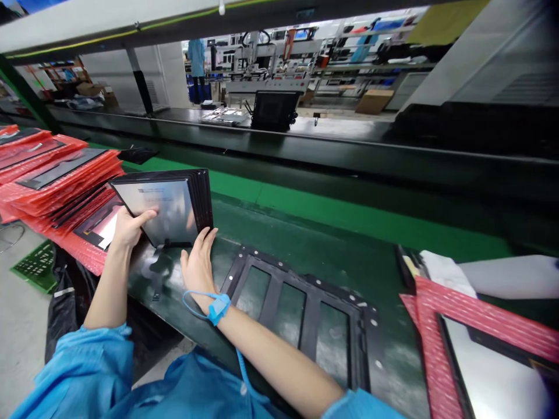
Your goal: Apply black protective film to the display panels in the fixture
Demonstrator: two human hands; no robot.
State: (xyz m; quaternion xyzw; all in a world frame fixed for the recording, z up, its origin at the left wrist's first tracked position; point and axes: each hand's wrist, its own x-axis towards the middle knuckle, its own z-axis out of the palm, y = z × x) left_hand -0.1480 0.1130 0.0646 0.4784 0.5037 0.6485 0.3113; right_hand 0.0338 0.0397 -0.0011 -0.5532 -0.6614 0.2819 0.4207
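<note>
A stack of flat display panels (159, 203) with black edges and a silvery back stands on edge on the dark green bench. My left hand (130, 226) grips its left side, thumb across the silver face. At the lower right corner my right hand (200, 256) rests its outstretched fingers against the stack's black edges. A thin flex cable (158, 270) hangs from the front panel onto the bench. To the right of my right hand lies a black frame fixture (310, 288) with several slots. A blue wrist strap (218, 307) circles my right wrist.
Red bubble-wrap sleeves (61, 174) holding panels are piled at the left. Another panel (498, 361) lies on red bubble wrap at the right, beside another person's white-gloved hand (448, 270). A green conveyor belt (349, 212) runs behind the bench. A green crate (37, 267) stands on the floor.
</note>
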